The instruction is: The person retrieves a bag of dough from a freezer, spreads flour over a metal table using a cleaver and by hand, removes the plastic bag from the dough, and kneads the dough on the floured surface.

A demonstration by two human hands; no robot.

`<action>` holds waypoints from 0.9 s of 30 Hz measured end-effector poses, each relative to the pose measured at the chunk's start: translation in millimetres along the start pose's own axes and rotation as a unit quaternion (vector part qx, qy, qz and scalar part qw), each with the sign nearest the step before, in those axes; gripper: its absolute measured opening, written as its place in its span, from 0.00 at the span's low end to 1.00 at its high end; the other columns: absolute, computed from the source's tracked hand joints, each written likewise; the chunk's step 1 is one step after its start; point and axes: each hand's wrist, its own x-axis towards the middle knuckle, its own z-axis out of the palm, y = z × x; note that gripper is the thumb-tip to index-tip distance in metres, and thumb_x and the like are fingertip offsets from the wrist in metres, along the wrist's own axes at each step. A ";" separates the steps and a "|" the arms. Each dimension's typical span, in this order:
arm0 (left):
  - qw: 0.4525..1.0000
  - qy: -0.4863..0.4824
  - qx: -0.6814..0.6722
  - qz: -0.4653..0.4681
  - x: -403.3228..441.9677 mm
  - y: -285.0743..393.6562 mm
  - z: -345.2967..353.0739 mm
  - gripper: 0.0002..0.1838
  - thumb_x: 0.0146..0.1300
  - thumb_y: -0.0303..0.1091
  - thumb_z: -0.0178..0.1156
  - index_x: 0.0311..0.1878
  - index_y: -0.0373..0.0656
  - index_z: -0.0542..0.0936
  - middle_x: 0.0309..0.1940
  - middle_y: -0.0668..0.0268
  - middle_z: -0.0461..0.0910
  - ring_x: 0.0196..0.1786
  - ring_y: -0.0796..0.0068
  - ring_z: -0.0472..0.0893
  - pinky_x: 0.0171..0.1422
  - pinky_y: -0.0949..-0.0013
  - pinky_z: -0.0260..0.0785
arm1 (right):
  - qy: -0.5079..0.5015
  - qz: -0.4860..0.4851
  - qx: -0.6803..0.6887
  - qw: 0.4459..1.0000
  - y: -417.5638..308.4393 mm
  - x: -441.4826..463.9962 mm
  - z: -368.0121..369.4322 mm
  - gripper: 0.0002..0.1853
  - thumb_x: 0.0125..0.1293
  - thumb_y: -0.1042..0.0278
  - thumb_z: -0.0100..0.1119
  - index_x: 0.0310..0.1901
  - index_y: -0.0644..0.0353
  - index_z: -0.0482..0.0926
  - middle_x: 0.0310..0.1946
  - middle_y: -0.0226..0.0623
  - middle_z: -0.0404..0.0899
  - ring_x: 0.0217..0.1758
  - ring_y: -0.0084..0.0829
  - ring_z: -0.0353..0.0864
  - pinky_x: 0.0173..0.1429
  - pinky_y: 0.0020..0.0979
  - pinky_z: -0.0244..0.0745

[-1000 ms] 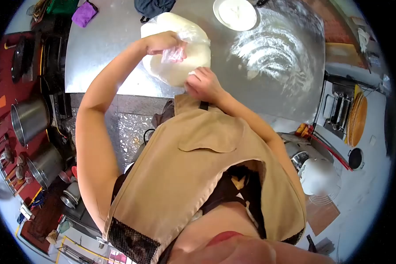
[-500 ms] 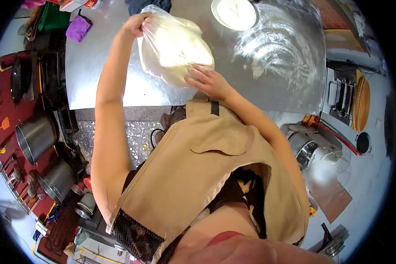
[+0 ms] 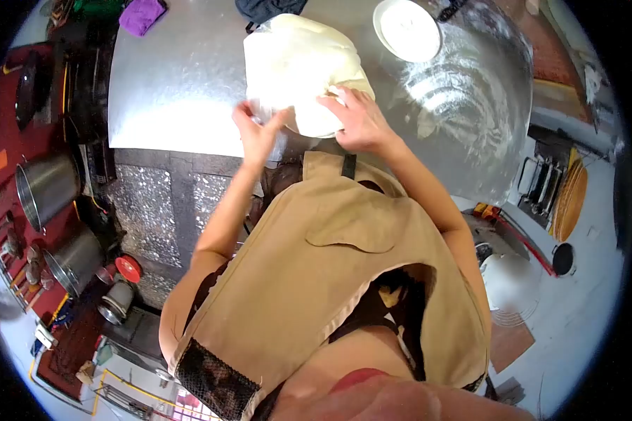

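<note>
A large pale mass of dough [image 3: 305, 59] in a clear plastic bag [image 3: 265, 112] lies at the near edge of the metal table. At the bag's near left corner is my left hand [image 3: 258, 133], slightly blurred, its fingers closed on the thin film. My right hand [image 3: 364, 121] lies against the near right side of the dough, thumb and fingers curled in on the bag there. How much of the dough the plastic covers is hard to make out.
A white bowl [image 3: 407, 31] of white powder stands at the far right of the metal table [image 3: 182, 91]. Flour [image 3: 463, 91] is smeared beside it. Dark cloth [image 3: 270, 8] and a purple cloth [image 3: 142, 15] lie at the back. Steel pots [image 3: 49, 189] stand at left.
My left hand has come down from the bag's far left corner to its near edge. My right hand has shifted slightly right and curled its fingers. The dough now sits flatter and rounder.
</note>
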 end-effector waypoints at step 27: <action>0.773 -0.454 0.028 0.443 91.4 149.6 -17.4 0.15 0.55 0.44 0.60 0.34 0.42 0.71 0.24 0.63 0.73 0.24 0.60 0.75 0.30 0.60 0.70 | -0.081 0.181 0.200 0.960 9.8 -23.8 -125.4 0.05 0.56 0.74 0.58 0.32 0.62 0.82 0.17 0.28 0.71 0.20 0.18 0.66 0.23 0.24 0.57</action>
